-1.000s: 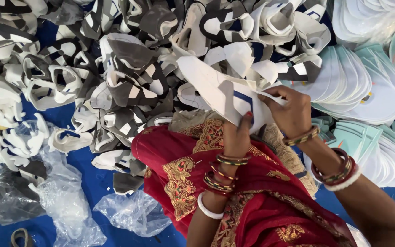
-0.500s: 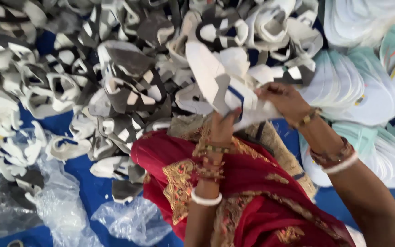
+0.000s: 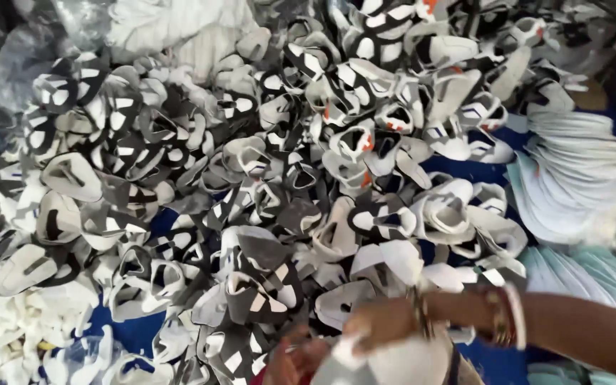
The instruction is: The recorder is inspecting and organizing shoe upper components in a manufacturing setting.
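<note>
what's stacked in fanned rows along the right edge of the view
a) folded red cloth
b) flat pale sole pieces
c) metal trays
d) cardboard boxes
b: along the right edge lie overlapping rows of flat pale sole pieces, white above and mint-green lower down, beside the big heap of black-and-white shoe uppers on the blue sheet; no boxes, trays or folded cloth are stacked there.
</note>
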